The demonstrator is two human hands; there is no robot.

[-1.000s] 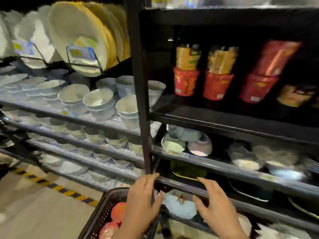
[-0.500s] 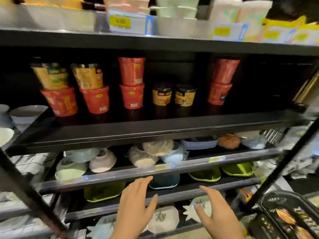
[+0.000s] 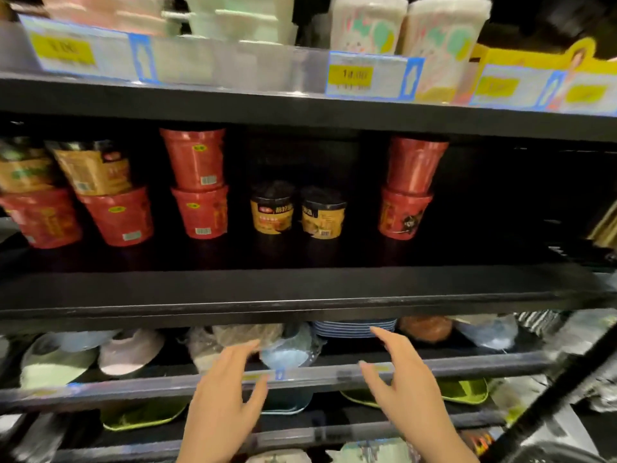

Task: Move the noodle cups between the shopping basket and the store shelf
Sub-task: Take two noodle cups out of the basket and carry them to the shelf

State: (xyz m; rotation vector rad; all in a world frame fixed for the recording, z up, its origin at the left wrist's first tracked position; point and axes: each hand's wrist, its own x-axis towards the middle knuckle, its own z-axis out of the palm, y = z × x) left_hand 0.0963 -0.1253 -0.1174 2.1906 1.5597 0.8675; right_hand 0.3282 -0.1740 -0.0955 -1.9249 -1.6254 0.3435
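Observation:
Noodle cups stand on a black store shelf at mid height. Red cups are stacked in twos at the left, left of centre and at the right. Two short black-and-orange cups sit side by side in the middle. My left hand and my right hand are raised below that shelf, both empty with fingers spread, in front of a lower shelf. Only a dark rim of the shopping basket shows at the bottom right corner.
The top shelf holds pale boxes and white tubs behind yellow price tags. Lower shelves carry wrapped bowls, a stack of blue plates and green dishes. A black slanted bar crosses the lower right.
The view has swung right from the crockery rack and basket to the noodle-cup shelf and risen. Both empty hands have lifted from the basket level toward the shelves.

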